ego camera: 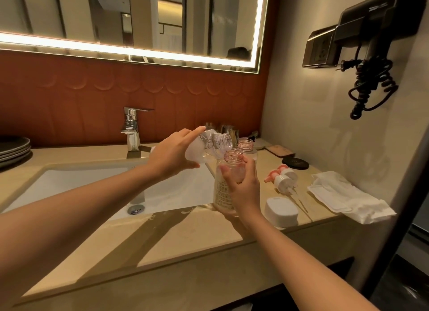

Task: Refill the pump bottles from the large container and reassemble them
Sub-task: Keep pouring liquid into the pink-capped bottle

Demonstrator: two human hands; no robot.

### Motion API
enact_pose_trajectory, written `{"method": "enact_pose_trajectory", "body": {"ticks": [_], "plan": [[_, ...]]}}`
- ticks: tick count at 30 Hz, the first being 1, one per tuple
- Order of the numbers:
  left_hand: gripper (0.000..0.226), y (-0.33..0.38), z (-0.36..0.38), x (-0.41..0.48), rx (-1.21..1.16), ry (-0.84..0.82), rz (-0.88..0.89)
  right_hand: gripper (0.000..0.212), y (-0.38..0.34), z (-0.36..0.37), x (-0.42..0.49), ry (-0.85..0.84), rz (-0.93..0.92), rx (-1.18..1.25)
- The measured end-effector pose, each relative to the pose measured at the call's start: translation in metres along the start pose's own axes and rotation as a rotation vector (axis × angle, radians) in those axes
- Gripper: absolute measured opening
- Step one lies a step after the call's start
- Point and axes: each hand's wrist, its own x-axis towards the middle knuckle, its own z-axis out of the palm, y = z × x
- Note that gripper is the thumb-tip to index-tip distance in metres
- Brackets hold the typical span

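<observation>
Fingers of the left hand curl round the large container, holding it tipped on its side above the sink's right edge, with its open mouth just over the neck of the pump bottle. Whether liquid is running cannot be told. The right hand grips that pump bottle about its upper body, thumb on the near side and fingers wrapped behind. The bottle stands upright on the table at the sink's right corner, its threaded neck uncapped. A second open bottle stands just behind it. To the right, two pump heads lie on their sides, touching each other, with a white cap nearer the front edge and a crumpled white tissue further right. A chrome faucet stands behind the sink.
</observation>
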Motion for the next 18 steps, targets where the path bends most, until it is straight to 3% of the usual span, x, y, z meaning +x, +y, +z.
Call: {"method": "enact_pose_trajectory", "body": {"ticks": [18], "plan": [[0.081, -0.0029, -0.0098, 0.0089, 0.135, 0.092, 0.172, 0.074, 0.005, 0.0032, 0.0032, 0.022, -0.033, 0.005]]}}
